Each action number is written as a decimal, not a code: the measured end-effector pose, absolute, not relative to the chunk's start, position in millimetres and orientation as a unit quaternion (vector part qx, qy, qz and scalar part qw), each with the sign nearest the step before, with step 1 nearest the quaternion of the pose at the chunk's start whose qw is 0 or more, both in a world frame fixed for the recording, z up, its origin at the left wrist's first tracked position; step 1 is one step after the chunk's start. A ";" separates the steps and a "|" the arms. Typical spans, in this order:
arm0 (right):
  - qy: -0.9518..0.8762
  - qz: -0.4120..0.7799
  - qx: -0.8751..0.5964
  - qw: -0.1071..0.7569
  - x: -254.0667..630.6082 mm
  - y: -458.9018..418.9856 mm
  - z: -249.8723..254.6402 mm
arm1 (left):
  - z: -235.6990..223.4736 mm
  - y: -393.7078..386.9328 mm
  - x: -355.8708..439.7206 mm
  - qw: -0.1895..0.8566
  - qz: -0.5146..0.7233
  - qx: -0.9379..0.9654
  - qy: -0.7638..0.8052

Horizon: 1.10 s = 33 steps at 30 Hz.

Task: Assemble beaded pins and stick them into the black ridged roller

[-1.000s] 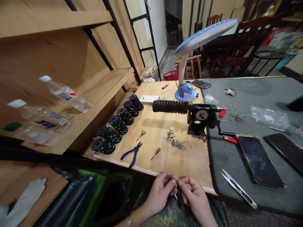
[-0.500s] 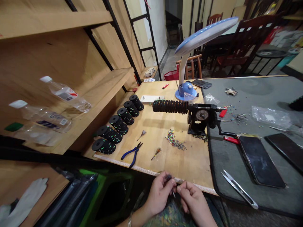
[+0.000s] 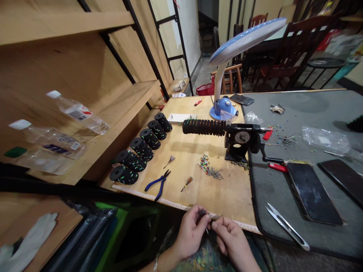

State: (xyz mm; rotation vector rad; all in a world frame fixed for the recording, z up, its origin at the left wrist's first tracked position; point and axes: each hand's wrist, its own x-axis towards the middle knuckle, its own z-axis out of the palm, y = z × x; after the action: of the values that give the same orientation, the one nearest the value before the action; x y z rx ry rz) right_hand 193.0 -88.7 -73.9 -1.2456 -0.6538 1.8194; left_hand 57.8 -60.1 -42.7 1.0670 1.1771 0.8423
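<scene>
My left hand (image 3: pixel 193 229) is closed in a pinch at the table's front edge, with something small and dark between its fingers. Close beside it, my right hand (image 3: pixel 230 235) pinches too; what its fingertips hold is too small to make out. A thin pale piece shows just under the fingertips. Beyond my hands lie a bundle of thin bristly pieces (image 3: pixel 187 183) and a pile of small coloured beads and metal bits (image 3: pixel 209 167). Blue-handled pliers (image 3: pixel 159 185) rest open to the left.
A hand-cranked winder (image 3: pixel 238 141) carries a ribbed black roll (image 3: pixel 203 127). Several black spools (image 3: pixel 124 175) line the left side. A desk lamp (image 3: pixel 222 107) stands behind. Thread snips (image 3: pixel 286 226) and a phone (image 3: pixel 313 192) lie on the grey mat (image 3: pixel 272 192). Bottles (image 3: pixel 81 115) lie on the shelf.
Both hands stay almost in place, with only a slight shift at the fingertips. The things on the table have not moved.
</scene>
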 end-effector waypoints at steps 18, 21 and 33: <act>-0.253 0.710 -0.511 0.413 195.8 -84.6 -73.2 | -46.5 -61.6 54.0 0.552 0.336 0.563 0.516; -0.255 0.702 -0.519 0.416 196.0 -85.1 -77.8 | -47.0 -61.7 54.9 0.567 0.339 0.547 0.515; -0.267 0.731 -0.488 0.394 193.3 -90.3 -74.4 | -41.2 -57.6 58.1 0.655 0.356 0.429 0.509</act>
State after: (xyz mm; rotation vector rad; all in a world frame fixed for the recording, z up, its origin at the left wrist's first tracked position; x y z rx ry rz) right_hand 193.3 -90.3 -74.4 -1.2394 -0.6785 1.8560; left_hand 58.1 -57.6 -41.2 0.9737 1.1551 0.8079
